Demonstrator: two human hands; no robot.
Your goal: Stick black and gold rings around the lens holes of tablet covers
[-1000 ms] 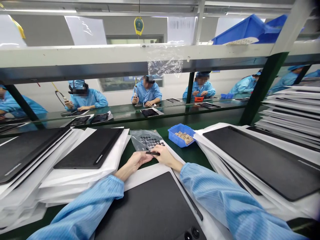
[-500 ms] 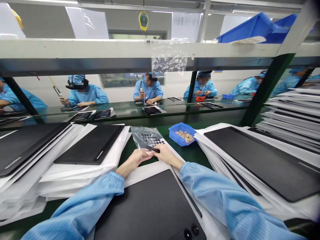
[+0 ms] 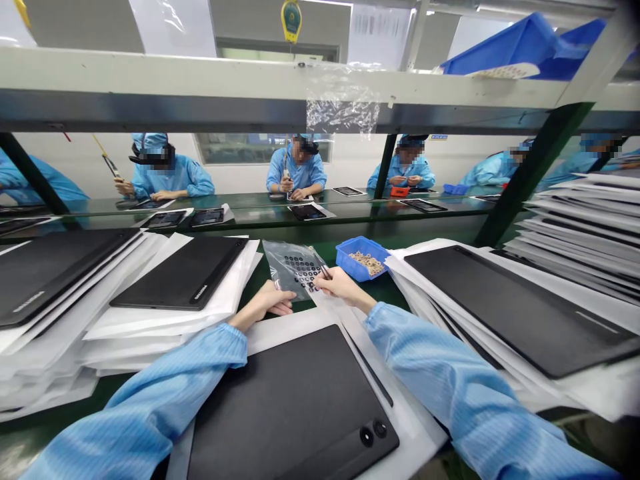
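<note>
My left hand (image 3: pixel 265 303) pinches the near edge of a clear plastic bag (image 3: pixel 277 257), its thumb on top and fingers curled below. Rows of small black rings (image 3: pixel 300 265) lie on the bag or inside it; I cannot tell which. Between the fingers of my right hand (image 3: pixel 340 285) is a pair of dark tweezers (image 3: pixel 327 272), held over the rings' right side. Below both hands a black tablet (image 3: pixel 285 400) rests back up on white sheets (image 3: pixel 315 319). Two round camera openings (image 3: pixel 367 437) show near its lower right corner.
A blue bin (image 3: pixel 353 267) of small tan pieces stands beyond my right hand. Stacked tablets with white sheets flank me, left (image 3: pixel 180 277) and right (image 3: pixel 515 300). A shelf (image 3: pixel 200 80) crosses overhead on green posts. Several people in blue work at the opposite bench (image 3: pixel 350 212).
My hands have parted. The right one has moved up and right over the rings, its tweezers now pointing upward; the left has drawn slightly left. The whole view has shifted a little.
</note>
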